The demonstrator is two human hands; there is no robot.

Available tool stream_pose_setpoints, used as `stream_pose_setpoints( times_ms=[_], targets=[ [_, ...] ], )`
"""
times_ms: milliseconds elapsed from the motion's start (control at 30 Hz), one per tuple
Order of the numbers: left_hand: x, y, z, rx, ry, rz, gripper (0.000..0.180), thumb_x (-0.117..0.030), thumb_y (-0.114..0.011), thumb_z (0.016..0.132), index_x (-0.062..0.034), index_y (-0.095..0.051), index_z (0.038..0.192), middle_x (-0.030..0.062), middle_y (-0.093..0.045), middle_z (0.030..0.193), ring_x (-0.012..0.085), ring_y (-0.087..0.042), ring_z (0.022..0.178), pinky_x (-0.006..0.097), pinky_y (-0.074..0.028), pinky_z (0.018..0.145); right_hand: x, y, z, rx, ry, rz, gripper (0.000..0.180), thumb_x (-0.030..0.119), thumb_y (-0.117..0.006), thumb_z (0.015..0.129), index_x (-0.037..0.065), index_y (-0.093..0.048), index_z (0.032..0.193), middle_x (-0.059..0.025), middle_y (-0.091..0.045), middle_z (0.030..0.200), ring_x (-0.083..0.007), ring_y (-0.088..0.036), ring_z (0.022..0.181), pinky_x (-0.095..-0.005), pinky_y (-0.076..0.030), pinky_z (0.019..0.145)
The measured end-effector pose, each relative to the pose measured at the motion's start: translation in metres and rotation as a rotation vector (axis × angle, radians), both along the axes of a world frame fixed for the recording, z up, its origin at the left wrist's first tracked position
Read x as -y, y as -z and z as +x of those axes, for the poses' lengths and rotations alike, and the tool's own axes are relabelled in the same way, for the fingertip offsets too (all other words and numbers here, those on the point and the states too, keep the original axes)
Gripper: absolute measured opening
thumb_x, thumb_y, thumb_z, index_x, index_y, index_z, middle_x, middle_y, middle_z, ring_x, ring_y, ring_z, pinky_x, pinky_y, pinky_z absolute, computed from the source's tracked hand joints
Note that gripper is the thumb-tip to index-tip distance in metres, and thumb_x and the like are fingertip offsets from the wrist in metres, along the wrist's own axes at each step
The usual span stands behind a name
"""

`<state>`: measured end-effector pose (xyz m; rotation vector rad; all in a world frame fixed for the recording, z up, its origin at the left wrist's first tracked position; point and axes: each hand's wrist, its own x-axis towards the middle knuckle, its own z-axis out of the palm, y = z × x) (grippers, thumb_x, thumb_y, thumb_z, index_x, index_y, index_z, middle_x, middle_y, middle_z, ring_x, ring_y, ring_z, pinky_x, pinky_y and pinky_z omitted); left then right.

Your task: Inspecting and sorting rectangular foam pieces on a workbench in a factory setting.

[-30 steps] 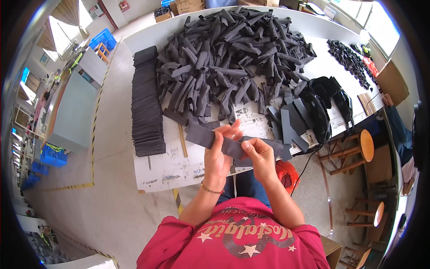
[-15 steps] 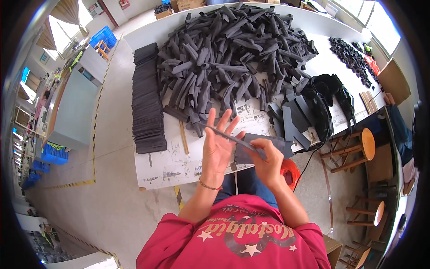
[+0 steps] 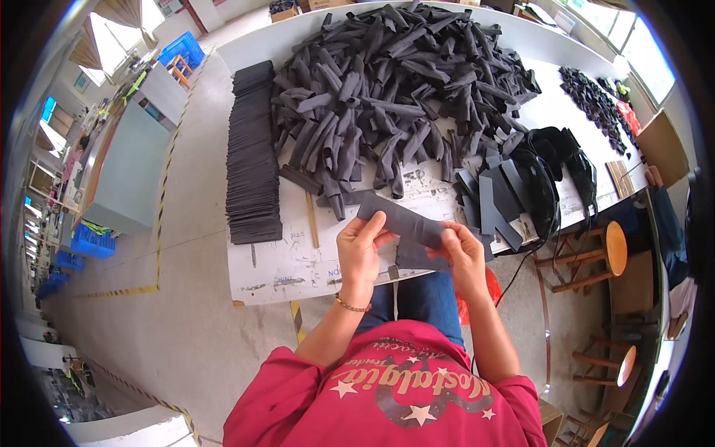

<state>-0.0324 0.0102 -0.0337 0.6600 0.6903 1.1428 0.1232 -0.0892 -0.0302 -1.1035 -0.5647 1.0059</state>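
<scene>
Between my two hands a dark grey fabric strip [image 3: 403, 219] is held out above the table's near edge, its broad face showing. My left hand [image 3: 361, 249] pinches the strip's left end, thumb on top. The right end is gripped by my right hand [image 3: 463, 257]. Just below the strip, a dark flat piece [image 3: 417, 255] lies at the table edge, partly hidden by my hands. Beyond my hands spreads a large heap of rolled dark grey fabric pieces [image 3: 402, 89]. At its left stands a long, neat stack of flat dark pieces [image 3: 253, 156].
Dark flat panels [image 3: 500, 195] and a black curved object with cables [image 3: 540, 179] lie right of my hands. A thin wooden stick [image 3: 312, 220] rests on the white table [image 3: 261, 272]. Wooden stools [image 3: 615, 248] stand at the right. Small black pieces [image 3: 592, 108] lie far right.
My left hand has gone from spread fingers to pinching the strip's left end. The strip has turned from edge-on to broad face up.
</scene>
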Motion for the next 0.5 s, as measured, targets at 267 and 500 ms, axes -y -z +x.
stream_pose_setpoints(
  times_ms=[267,500],
  targets=[
    [-0.005,0.023,-0.004,-0.211,0.052,-0.045,0.018,-0.015,-0.069,0.088,0.0017,-0.065,0.095,0.0044,-0.066,0.078,0.0117,-0.062,0.065,0.024,-0.050,0.059,0.006,-0.007,0.016,0.329,0.130,-0.162,0.010,0.008,-0.065,0.090,-0.001,-0.063,0.092,-0.0011,-0.060,0.072,-0.0059,-0.053,0.056,-0.0211,-0.042,0.050],
    [0.021,0.071,0.008,-0.549,0.126,0.090,0.023,-0.013,-0.075,0.081,0.0014,-0.065,0.095,0.0013,-0.064,0.077,0.0061,-0.056,0.064,0.021,-0.045,0.058,0.039,0.039,0.042,0.580,0.200,-0.386,0.019,0.010,-0.075,0.080,-0.003,-0.063,0.088,-0.0013,-0.062,0.068,-0.0061,-0.053,0.056,-0.0225,-0.042,0.050]
  ],
)
